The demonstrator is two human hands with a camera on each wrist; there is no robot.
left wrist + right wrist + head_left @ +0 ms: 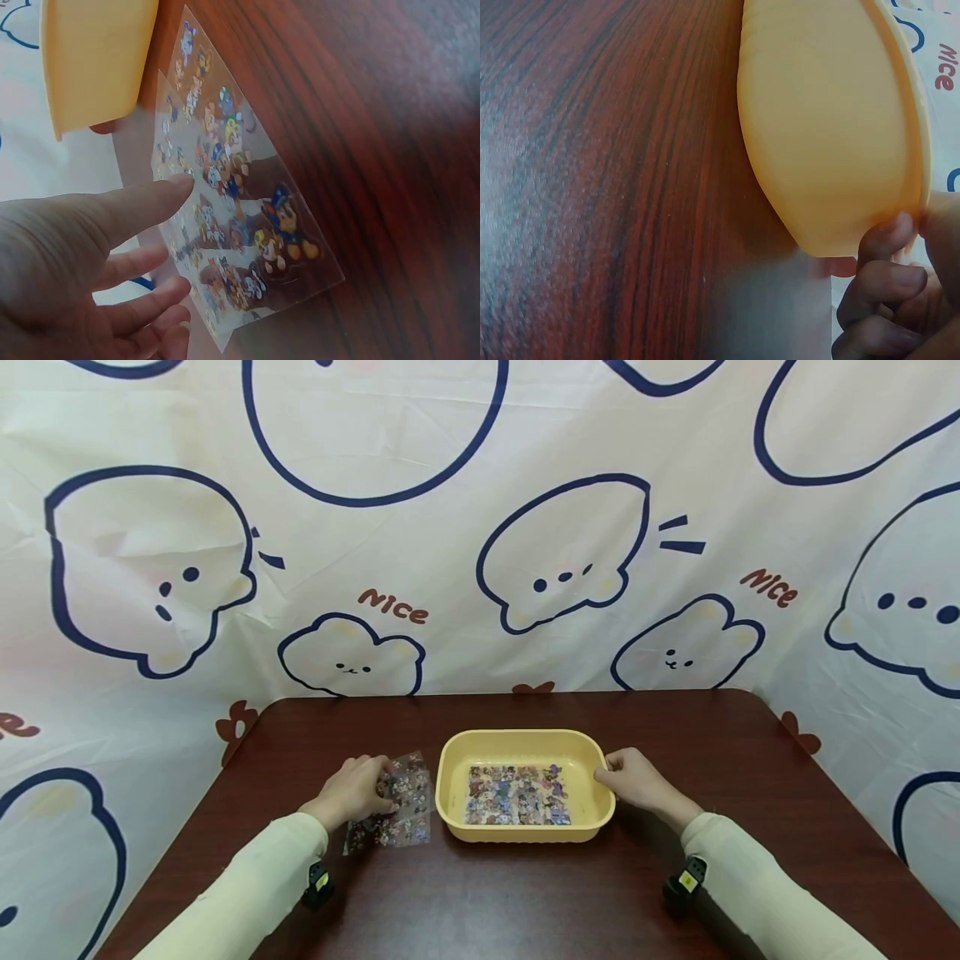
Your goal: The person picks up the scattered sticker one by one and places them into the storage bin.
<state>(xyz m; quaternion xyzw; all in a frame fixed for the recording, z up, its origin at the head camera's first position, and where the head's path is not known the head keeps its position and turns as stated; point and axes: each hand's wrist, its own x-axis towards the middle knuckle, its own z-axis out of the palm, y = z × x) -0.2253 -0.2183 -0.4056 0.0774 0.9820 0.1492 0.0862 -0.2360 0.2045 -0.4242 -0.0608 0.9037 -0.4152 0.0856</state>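
Observation:
In the head view my left hand (358,789) is over clear sticker sheets (408,802) on the table, left of a yellow plastic basin (525,834). The left wrist view shows overlapping sheets (232,180) printed with small cartoon dogs. There, the thumb reaches over them, apart from the loosely bent fingers (150,304) at the sheets' edge. My right hand (636,777) pinches the basin's right rim between thumb and fingers. From the right wrist, the basin's outer wall (829,127) shows with the fingertips (889,236) at its rim. More colourful stickers (517,795) lie flat inside the basin.
A dark red-brown wood-grain table (510,902) carries everything. Behind it and at both sides hangs a white cloth (450,543) with blue cartoon outlines. Each wrist wears a black band with a small device (318,887).

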